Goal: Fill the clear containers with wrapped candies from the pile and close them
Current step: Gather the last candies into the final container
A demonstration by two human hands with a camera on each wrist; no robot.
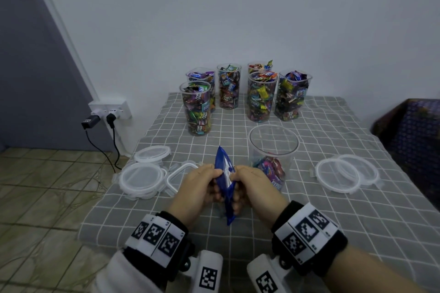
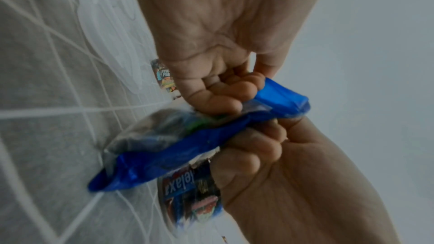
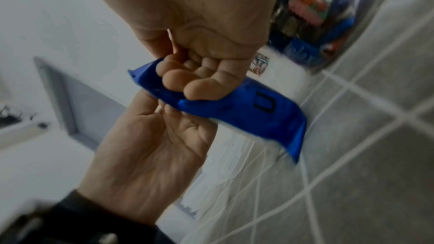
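Note:
Both hands grip a blue candy bag [image 1: 225, 173] upright over the front of the table. My left hand [image 1: 203, 184] pinches its left side and my right hand [image 1: 250, 182] its right side, fingers curled round the foil. In the left wrist view, wrapped candies show through the clear part of the bag [image 2: 164, 147], held by the left hand [image 2: 211, 90] and the right hand [image 2: 251, 155]. In the right wrist view, the right hand's fingers [image 3: 187, 79] press on the bag [image 3: 258, 118]. A clear open container [image 1: 273, 147] just right of the hands holds a few candies at its bottom.
Several lidless containers full of candies [image 1: 197, 107] stand at the back of the grey checked tablecloth [image 1: 333, 209]. Round lids lie at the left [image 1: 142, 177] and right [image 1: 340, 175], with a square lid [image 1: 177, 173] by my left hand. A plugged wall socket [image 1: 109, 112] is at the left.

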